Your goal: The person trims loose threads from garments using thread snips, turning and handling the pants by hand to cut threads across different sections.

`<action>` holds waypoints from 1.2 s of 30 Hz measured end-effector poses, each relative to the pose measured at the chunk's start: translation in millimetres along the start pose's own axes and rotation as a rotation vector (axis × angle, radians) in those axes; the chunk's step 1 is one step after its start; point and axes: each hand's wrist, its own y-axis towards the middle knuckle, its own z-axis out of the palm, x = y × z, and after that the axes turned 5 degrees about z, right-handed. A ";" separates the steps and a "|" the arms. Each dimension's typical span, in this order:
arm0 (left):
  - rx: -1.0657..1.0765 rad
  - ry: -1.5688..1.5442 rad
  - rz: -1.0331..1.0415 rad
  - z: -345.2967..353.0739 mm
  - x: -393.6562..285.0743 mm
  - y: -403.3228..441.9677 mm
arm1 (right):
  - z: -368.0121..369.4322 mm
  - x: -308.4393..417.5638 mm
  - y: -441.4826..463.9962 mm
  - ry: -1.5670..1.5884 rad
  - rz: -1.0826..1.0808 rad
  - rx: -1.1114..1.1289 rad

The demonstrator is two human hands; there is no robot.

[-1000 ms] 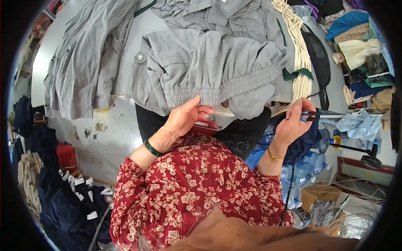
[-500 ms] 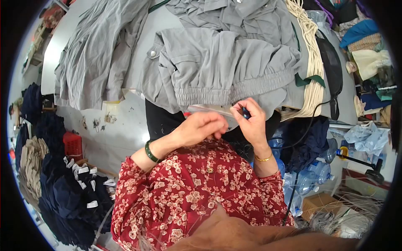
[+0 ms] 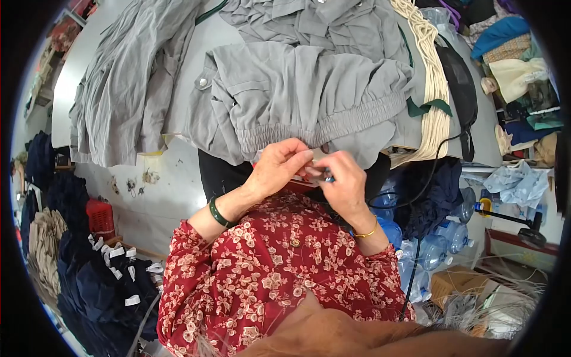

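Observation:
A grey garment (image 3: 262,89) lies on the table, its gathered elastic waistband towards me. Just below that band, my two hands meet in front of my body. My left hand (image 3: 276,169), with a dark green bangle on its wrist, has its thumb and fingers pinched together; whatever is between them is too small to make out. Close against those fingertips is my right hand (image 3: 345,181), a gold bangle on its wrist. It is closed round a small dark blue tool (image 3: 328,175), mostly hidden by the fingers.
More grey garments (image 3: 131,77) lie at the table's left and back. A bundle of cream cords (image 3: 431,77) hangs over its right edge beside a black strap (image 3: 459,95). Navy clothes (image 3: 89,285) and a red basket (image 3: 100,217) stand left. Blue water bottles (image 3: 433,254) lie right.
My right hand has moved left and down, away from the waistband, to meet my left. The left hand has risen slightly and its fingers have closed into a pinch. The view has shifted a little.

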 end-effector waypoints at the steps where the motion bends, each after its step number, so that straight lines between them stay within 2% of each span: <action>1: 0.028 -0.012 0.023 -3.2 3.2 -2.9 | -3.0 2.4 1.9 -0.042 0.058 -0.081; 3: 0.030 -0.077 0.049 -3.4 4.2 -8.6 | -5.1 -1.9 4.2 -0.095 0.096 -0.187; 10: 0.054 -0.099 0.039 -4.2 4.2 -10.9 | -0.3 -5.9 18.2 -0.419 -0.220 -0.252; 17: 0.103 0.036 0.115 -6.9 14.8 -9.6 | 1.4 -9.7 19.4 -0.512 -0.339 -0.305; 19: 0.182 0.030 0.144 -4.8 14.7 -13.1 | 0.7 -7.0 18.8 -0.353 -0.217 -0.330; 21: 0.231 0.554 0.490 -13.3 19.0 -18.6 | -3.8 -6.0 16.6 -0.157 -0.121 -0.330; 22: 0.252 0.818 0.659 -19.4 20.8 -22.6 | -1.2 -4.8 8.0 0.081 0.056 -0.251; 24: 0.060 0.932 0.913 -27.6 20.8 -25.8 | 10.1 -1.8 -13.8 0.554 0.405 -0.084; 26: -0.174 1.056 1.139 -33.5 20.9 -24.8 | 23.8 2.3 -16.4 0.702 0.566 0.041; 28: -0.213 1.143 1.116 -33.7 18.9 -20.5 | 40.7 -3.6 -10.9 0.848 0.586 0.059; 31: -0.266 1.232 1.007 -21.7 1.1 -9.0 | 41.6 0.6 6.1 0.774 0.563 0.078; 36: -0.186 1.103 0.846 -30.2 -5.0 9.9 | 28.2 -4.0 9.4 0.545 0.297 -0.033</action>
